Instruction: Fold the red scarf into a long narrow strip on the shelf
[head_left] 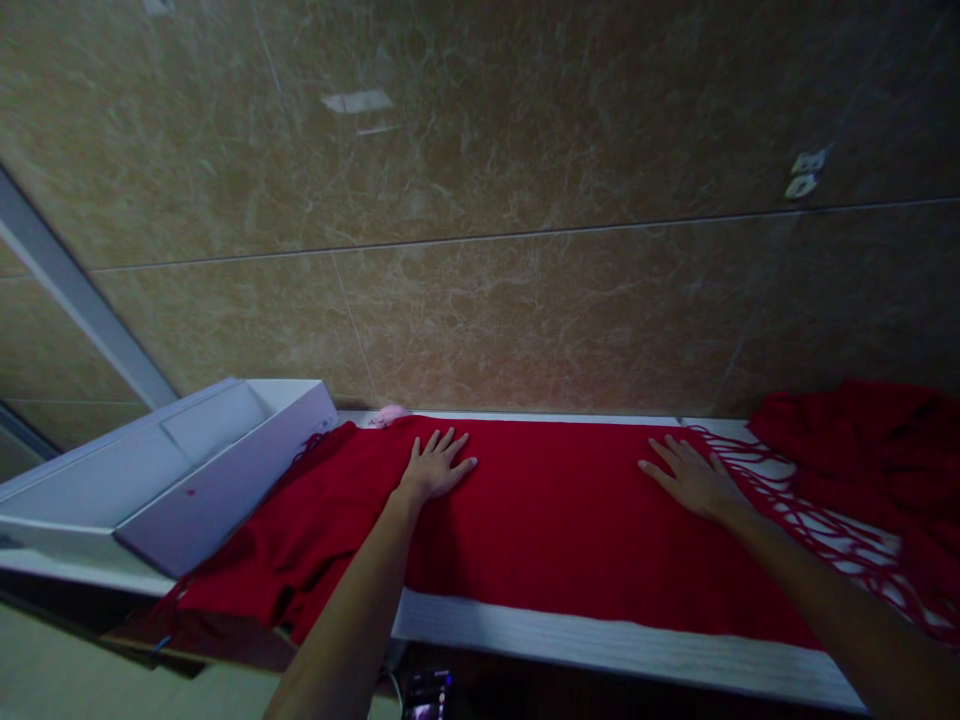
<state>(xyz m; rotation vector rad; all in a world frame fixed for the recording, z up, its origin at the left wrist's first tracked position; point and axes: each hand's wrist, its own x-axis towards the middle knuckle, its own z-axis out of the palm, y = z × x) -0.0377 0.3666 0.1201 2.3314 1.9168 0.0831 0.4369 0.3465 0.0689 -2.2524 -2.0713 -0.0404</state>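
Note:
A red fringed scarf [555, 520] lies spread flat along a white table. My left hand [435, 466] rests on it near the left part, palm down with the fingers spread. Toward the fringed end, my right hand [694, 478] also presses flat on the cloth, fingers apart. Left of my left hand the red fabric is rumpled and hangs over the table's front edge. Loose red tassels [817, 530] fan out to the right of my right hand, partly hidden by my forearm.
An open white box [225, 500] stands at the left end of the table [600, 640]. More red cloth [870, 450] is heaped at the right. A small pink item [388, 413] sits by the tiled wall [525, 320]. Below the front edge a lit phone [427, 695] shows.

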